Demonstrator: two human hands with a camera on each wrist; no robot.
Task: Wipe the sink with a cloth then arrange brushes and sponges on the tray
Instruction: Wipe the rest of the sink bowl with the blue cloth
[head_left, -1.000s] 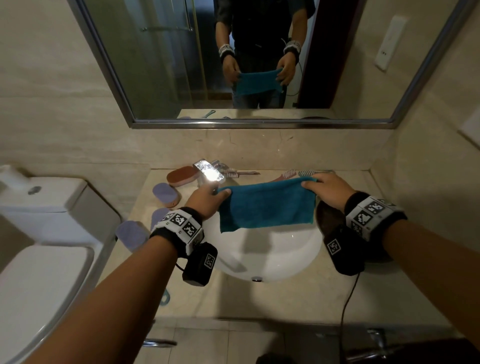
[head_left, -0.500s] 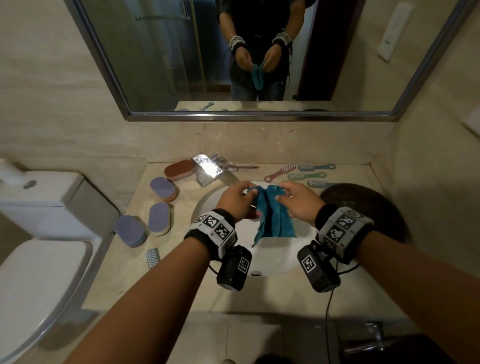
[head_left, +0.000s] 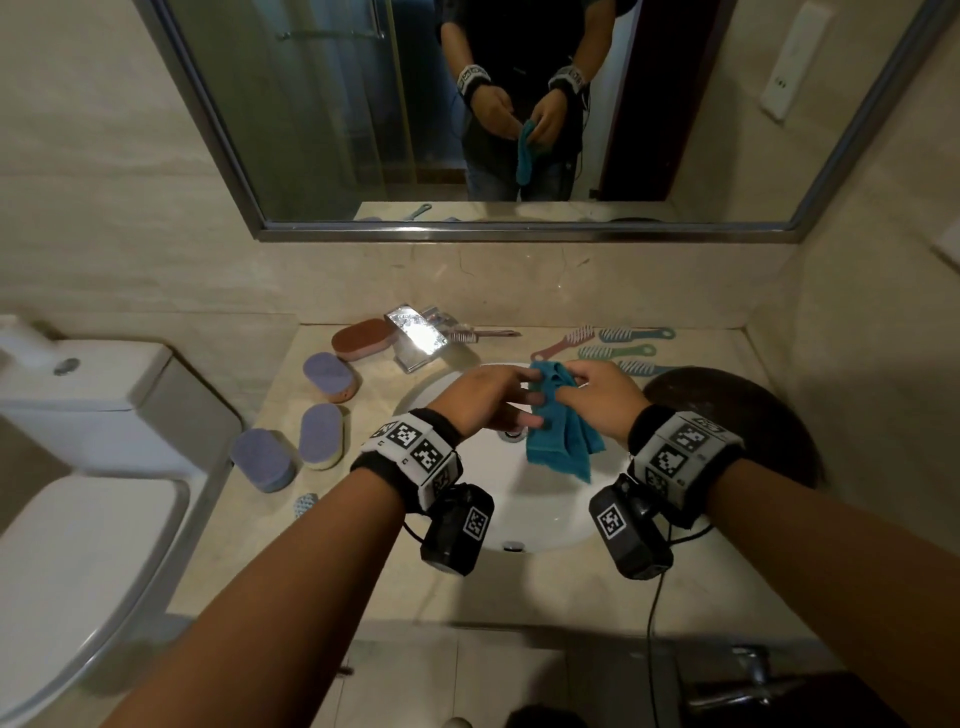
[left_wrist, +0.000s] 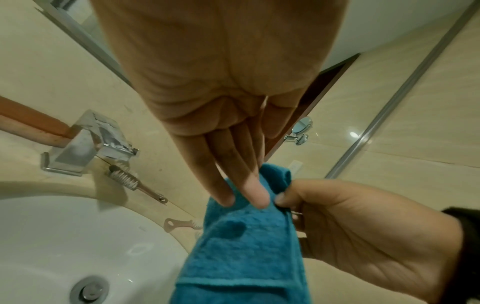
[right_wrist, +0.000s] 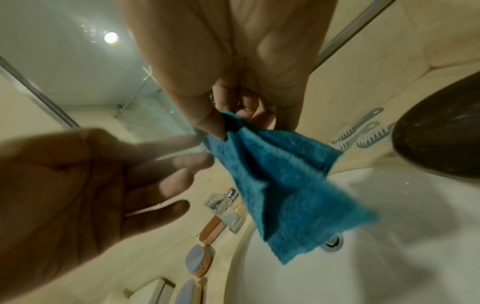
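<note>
A teal cloth hangs folded above the white sink. My right hand pinches its top edge between thumb and fingers, as the right wrist view shows. My left hand is beside it with straight fingers, whose tips touch the cloth's upper fold. A dark round tray lies right of the sink. Several pastel brushes lie behind the sink. Three purple sponges and an orange sponge sit on the counter to the left.
A chrome faucet stands at the sink's back left, with another brush behind it. A small brush head lies near the counter's left edge. A toilet is to the left, and a mirror hangs above.
The cloth was held spread wide between both hands. The hands came together and folded it. The left hand has let go of its corner and straightened its fingers.
</note>
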